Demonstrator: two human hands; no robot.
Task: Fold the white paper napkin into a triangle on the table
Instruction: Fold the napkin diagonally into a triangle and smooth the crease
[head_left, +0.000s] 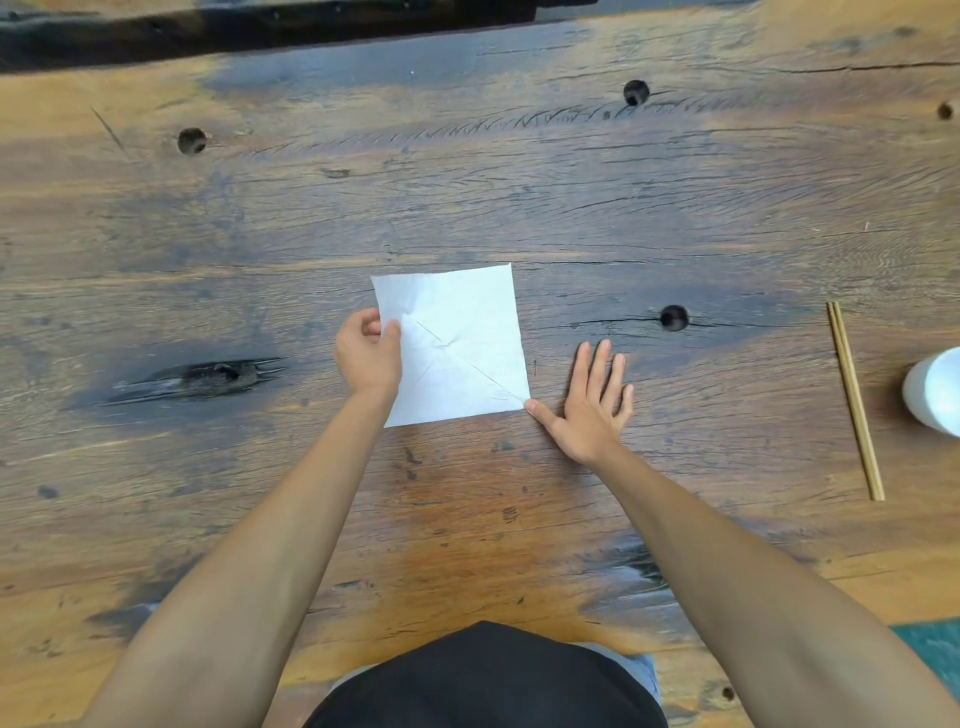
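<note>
The white paper napkin (457, 332) lies unfolded as a square on the wooden table (519, 208), with diagonal crease lines crossing near its middle. My left hand (368, 353) pinches the napkin's left edge between thumb and fingers. My right hand (592, 400) rests flat on the table with fingers spread, just right of the napkin. Its thumb tip touches the napkin's near right corner.
A pair of wooden chopsticks (854, 400) lies at the right, with a white cup (935, 389) beyond them at the frame's edge. The tabletop has several dark knot holes, one (674, 317) close to the napkin's right side, and a long crack (197, 376) at the left.
</note>
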